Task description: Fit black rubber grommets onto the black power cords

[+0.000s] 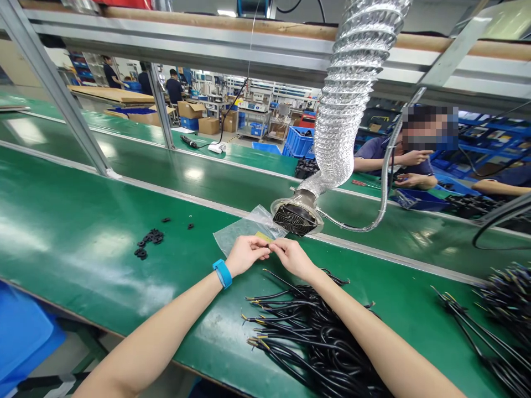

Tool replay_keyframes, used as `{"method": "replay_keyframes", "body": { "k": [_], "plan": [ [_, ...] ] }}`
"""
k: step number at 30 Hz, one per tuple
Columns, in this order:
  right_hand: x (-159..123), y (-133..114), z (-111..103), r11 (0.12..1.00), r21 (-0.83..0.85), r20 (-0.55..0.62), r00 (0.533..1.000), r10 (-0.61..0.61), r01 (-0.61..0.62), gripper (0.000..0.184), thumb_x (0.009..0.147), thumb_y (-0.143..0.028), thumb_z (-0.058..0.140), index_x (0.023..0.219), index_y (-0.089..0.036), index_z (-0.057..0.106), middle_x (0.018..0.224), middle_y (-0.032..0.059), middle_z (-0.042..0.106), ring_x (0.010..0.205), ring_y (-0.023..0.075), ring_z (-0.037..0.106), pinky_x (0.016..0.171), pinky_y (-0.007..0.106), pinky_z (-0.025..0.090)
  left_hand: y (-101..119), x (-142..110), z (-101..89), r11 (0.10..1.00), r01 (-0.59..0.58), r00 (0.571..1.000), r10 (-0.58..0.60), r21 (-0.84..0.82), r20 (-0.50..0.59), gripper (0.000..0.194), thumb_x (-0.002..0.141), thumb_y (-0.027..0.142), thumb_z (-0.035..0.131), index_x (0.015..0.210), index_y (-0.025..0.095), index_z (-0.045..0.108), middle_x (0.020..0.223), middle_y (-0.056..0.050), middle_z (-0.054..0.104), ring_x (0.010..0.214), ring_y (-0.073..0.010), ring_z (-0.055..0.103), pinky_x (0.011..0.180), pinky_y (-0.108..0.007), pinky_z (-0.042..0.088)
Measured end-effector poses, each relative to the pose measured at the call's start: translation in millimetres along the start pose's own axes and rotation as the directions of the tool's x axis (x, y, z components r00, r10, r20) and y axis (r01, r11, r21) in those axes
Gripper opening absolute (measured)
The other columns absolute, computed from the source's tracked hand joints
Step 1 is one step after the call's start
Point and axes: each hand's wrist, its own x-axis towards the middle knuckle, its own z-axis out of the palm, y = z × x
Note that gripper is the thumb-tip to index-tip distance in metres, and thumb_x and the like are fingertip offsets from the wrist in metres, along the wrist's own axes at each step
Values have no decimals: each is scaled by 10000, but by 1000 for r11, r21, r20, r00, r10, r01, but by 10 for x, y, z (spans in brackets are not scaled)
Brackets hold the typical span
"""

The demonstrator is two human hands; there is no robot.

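Observation:
My left hand (244, 255), with a blue band at the wrist, and my right hand (293, 258) meet over the green bench, fingertips closed in a pinch. Between them is a small dark piece (267, 246), mostly covered by the fingers; its exact kind does not show. Just behind the hands lies a clear plastic bag (232, 234) with a yellow patch on it. Below my right forearm is a heap of black cables (319, 331) with stripped, coloured wire ends pointing left. Several small black ring-like parts (154, 236) lie loose to the left of my hands.
A fume extractor hood (296, 214) on a silver flexible duct (344, 99) hangs right behind my hands. More black cables (508, 304) lie at the far right. Across the belt (199, 171), a co-worker (410, 149) handles dark parts. A blue bin (25, 337) stands lower left.

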Motion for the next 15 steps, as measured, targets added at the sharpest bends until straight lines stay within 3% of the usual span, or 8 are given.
{"method": "replay_keyframes", "body": {
  "k": [4, 7, 10, 12, 15],
  "plan": [
    [7, 26, 6, 960, 208, 114, 979, 168, -189, 466, 945, -476, 417, 599, -182, 517, 526, -20, 498, 464, 103, 456, 483, 226, 369, -8, -8, -5, 971, -154, 987, 158, 184, -6, 135, 719, 237, 741, 813, 140, 748, 735, -54, 719, 637, -163, 662, 653, -283, 545],
    [0, 49, 0, 919, 294, 139, 963, 230, -261, 389, 899, -478, 494, 708, -160, 611, 599, -5, 583, 445, 93, 475, 460, 219, 389, -13, 25, -50, 969, -141, 988, 150, 202, -32, 166, 708, 265, 753, 812, 135, 744, 718, -57, 712, 634, -167, 654, 633, -284, 534],
    [-15, 71, -12, 922, 301, 83, 970, 228, -242, 291, 842, -418, 584, 896, -146, 673, 718, 22, 654, 512, 114, 533, 513, 239, 447, -26, 59, -85, 994, -47, 997, 52, 94, -53, 269, 674, 316, 796, 820, 105, 714, 670, -67, 707, 607, -171, 648, 627, -304, 542],
    [-23, 76, -21, 946, 251, 42, 979, 200, -205, 242, 851, -366, 564, 854, -153, 678, 693, 21, 642, 553, 130, 544, 558, 253, 457, -35, 65, -93, 999, -14, 999, 16, 52, -44, 309, 659, 330, 811, 831, 97, 704, 662, -69, 705, 603, -173, 648, 632, -313, 546],
    [-29, 57, -29, 978, 157, 33, 990, 135, -138, 261, 875, -313, 502, 711, -173, 649, 622, 10, 585, 605, 145, 526, 607, 260, 434, -35, 45, -81, 992, -55, 998, 59, 111, -28, 253, 681, 308, 790, 826, 114, 718, 688, -66, 707, 630, -177, 654, 645, -305, 539]
  ]
}}
